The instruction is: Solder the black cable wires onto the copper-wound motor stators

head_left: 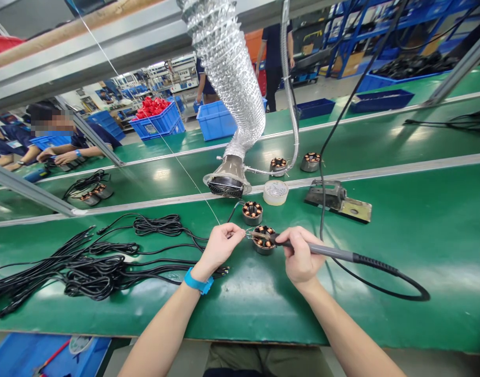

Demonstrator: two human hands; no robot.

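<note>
My right hand (302, 256) grips a soldering iron (330, 251) by its grey handle, its tip pointing left over a motor stator (264, 246) with copper windings. At the stator's left edge, my left hand (223, 242) is closed in a pinch on thin solder wire (193, 183), which runs down from above. Fine wire ends (248, 233) show between the left fingertips and the stator. Whether the iron's tip touches them I cannot tell. Just behind stands a second stator (252, 213) with a dark lead.
Black cables (102, 272) lie bundled on the left of the green bench (401, 293). A fume duct (228, 178) hangs ahead, near a tape roll (275, 192) and an iron stand (338, 201). More stators (278, 166) sit beyond the rail. A co-worker (67, 136) works at far left.
</note>
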